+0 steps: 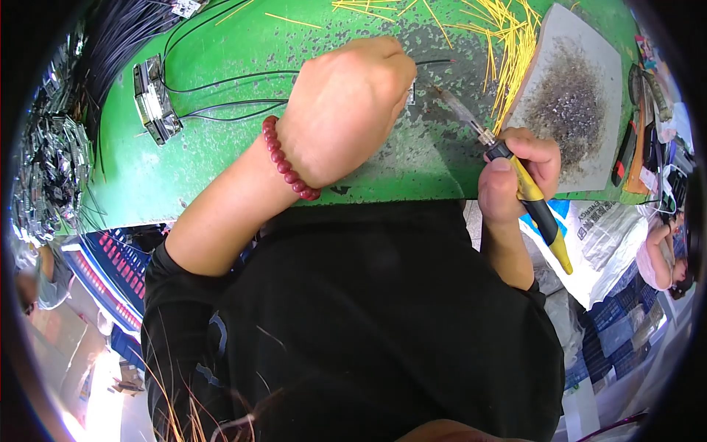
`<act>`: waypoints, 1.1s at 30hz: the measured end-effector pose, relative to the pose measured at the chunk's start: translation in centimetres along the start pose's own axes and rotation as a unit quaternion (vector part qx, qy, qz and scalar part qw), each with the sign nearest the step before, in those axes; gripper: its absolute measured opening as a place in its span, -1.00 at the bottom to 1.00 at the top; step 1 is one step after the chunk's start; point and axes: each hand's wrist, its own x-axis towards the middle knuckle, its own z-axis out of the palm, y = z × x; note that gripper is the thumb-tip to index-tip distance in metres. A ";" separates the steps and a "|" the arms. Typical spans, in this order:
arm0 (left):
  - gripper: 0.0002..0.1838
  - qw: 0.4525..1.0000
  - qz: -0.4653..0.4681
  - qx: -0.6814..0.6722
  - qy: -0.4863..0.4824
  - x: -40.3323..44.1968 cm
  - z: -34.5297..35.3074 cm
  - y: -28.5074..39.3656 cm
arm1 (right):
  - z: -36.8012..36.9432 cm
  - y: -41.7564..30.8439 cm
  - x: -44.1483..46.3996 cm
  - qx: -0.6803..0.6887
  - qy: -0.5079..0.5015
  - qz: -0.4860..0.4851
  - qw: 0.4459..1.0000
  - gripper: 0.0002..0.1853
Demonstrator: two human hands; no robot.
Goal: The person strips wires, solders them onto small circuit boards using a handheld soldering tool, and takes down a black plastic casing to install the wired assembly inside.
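Note:
My left hand [350, 110], with a red bead bracelet [283, 162] at its wrist, is closed over the green table. Its fingers curl away from view; a black cable [236, 78] runs under it and comes out beyond the knuckles. A small white piece [411, 94] shows beside its fingers, and whether they grip it is hidden. My right hand [519, 173] is wrapped round a yellow and black soldering iron [532, 193]. The iron's tip points up and left, a short way right of my left hand. The cables lead left to a shiny metal part [155, 100].
Yellow wires [508, 55] lie across the table's [412, 173] far side. A grey board [541, 88] with dark residue is at the right, with tools [637, 140] beyond. Shiny metal parts [55, 169] and black cables [121, 44] are heaped at the left. Another person [663, 254] is at the right edge.

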 end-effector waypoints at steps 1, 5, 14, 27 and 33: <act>-0.93 1.000 0.002 0.001 0.001 0.0 0.0 0.0 | -0.1 0.0 0.0 -0.003 0.003 -0.010 1.000 -0.67; -0.94 1.000 -0.001 0.004 0.004 0.1 -0.1 0.2 | 0.9 -1.5 1.5 0.014 0.026 0.063 0.998 -0.55; -0.94 1.000 0.005 -0.020 0.015 0.1 -0.1 0.1 | 1.9 0.5 7.4 -0.207 -0.115 -0.024 0.971 -0.52; -0.82 0.991 -0.050 -0.121 -0.020 0.5 -2.2 1.0 | 3.5 -1.5 6.9 -0.279 -0.180 -0.210 0.919 -0.58; -0.87 0.992 0.025 -0.085 0.092 -0.3 -2.7 1.1 | 4.6 -1.2 5.1 -0.067 -0.017 -0.132 0.989 -0.48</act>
